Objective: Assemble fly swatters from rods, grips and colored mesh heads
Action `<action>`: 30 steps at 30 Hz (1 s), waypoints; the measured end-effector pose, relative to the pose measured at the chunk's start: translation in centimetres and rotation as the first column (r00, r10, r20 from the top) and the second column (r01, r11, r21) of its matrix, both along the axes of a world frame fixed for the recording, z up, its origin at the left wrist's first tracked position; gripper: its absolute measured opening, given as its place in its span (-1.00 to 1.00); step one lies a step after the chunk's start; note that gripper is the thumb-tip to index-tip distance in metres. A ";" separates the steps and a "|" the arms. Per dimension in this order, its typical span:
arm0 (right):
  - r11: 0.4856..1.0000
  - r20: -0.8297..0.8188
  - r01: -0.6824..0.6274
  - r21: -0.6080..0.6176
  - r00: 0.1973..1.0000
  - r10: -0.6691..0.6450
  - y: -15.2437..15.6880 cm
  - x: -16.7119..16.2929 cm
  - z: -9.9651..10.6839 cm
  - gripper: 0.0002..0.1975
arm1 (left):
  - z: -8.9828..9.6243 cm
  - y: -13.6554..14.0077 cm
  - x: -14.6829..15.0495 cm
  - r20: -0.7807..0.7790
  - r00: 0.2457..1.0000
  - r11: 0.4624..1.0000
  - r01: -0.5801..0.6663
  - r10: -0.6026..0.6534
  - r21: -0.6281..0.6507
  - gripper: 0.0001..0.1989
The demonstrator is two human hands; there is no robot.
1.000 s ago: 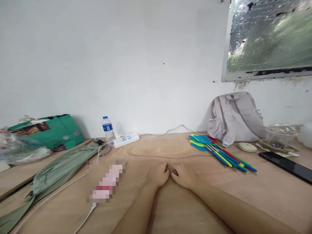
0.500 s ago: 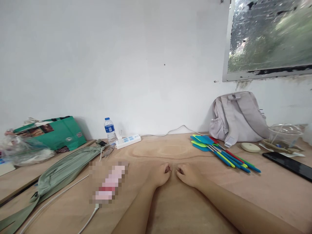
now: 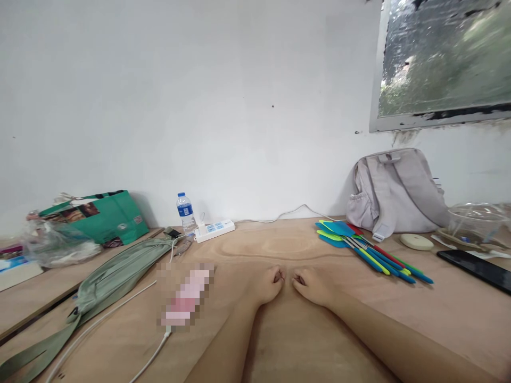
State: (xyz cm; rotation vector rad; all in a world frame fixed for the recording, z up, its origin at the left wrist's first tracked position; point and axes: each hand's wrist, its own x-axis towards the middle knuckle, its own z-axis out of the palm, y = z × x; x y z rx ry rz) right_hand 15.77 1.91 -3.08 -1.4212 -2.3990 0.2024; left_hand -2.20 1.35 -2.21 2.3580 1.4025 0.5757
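My left hand (image 3: pixel 270 285) rests on the wooden table (image 3: pixel 303 340) in a loose fist, with nothing showing in it. Close beside it, with a small gap between, my right hand (image 3: pixel 312 286) is curled the same way and also holds nothing visible. To the right of my right hand lies a bundle of silicone spatulas (image 3: pixel 337 229) in blue, lime green and red, heads toward the wall and handles toward me. A pixelated pink object (image 3: pixel 189 295) lies left of my left hand, with a white cable plugged into its near end.
At the left are a green bag (image 3: pixel 114 215), a plastic bag (image 3: pixel 59 247), a grey-green strapped pouch (image 3: pixel 115 271) and a water bottle (image 3: pixel 185 211). A power strip (image 3: pixel 215 230) sits by the wall. At right are a backpack (image 3: pixel 403 191), white case (image 3: pixel 416 242), black phone (image 3: pixel 479 268) and clear bowl (image 3: pixel 477 221).
The whole view has shifted slightly, so everything appears a little further right. Both hands keep the same curled pose on the table, and no object has moved.
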 end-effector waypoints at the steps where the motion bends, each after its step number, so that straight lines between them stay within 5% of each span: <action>1: 1.000 0.002 -0.008 0.004 1.000 0.008 -0.1 0.0 0.0 -0.80 | 0.0 -0.1 0.0 0.001 1.000 1.000 -0.002 0.002 -0.003 -0.84; 7: 1.000 -0.018 0.002 0.014 1.000 -0.002 0.4 1.0 0.0 -0.87 | 0.3 -0.7 -0.3 0.008 1.000 1.000 0.001 -0.001 -0.023 -0.83; 10: 0.989 0.006 0.128 0.075 0.992 -0.128 1.5 3.8 0.4 -0.89 | 0.3 -0.7 -0.5 0.024 1.000 0.999 0.011 -0.010 -0.030 -0.84; 13: 0.863 0.056 0.460 0.208 0.875 -0.480 2.7 8.3 1.0 -0.80 | 0.1 -0.5 -0.6 0.046 0.999 0.999 0.022 -0.021 -0.030 -0.84; 17: 0.699 0.051 0.683 0.213 0.707 -0.706 3.6 14.8 1.2 -0.68 | -0.1 -0.2 -0.7 0.067 0.997 0.999 0.045 -0.043 -0.030 -0.84; 20: 0.722 0.016 0.688 0.075 0.723 -0.691 4.0 17.5 1.0 -0.65 | -0.2 0.0 -0.9 0.077 0.996 0.998 0.057 -0.055 -0.027 -0.85; 23: 0.750 0.014 0.660 0.044 0.750 -0.661 4.3 17.6 0.7 -0.68 | -0.3 0.1 -0.9 0.076 0.995 0.997 0.063 -0.061 -0.031 -0.85; 30: 0.678 0.137 0.704 0.209 0.666 -0.733 4.4 14.6 0.1 -0.69 | -0.3 0.1 -0.9 0.069 0.996 0.997 0.063 -0.060 -0.040 -0.86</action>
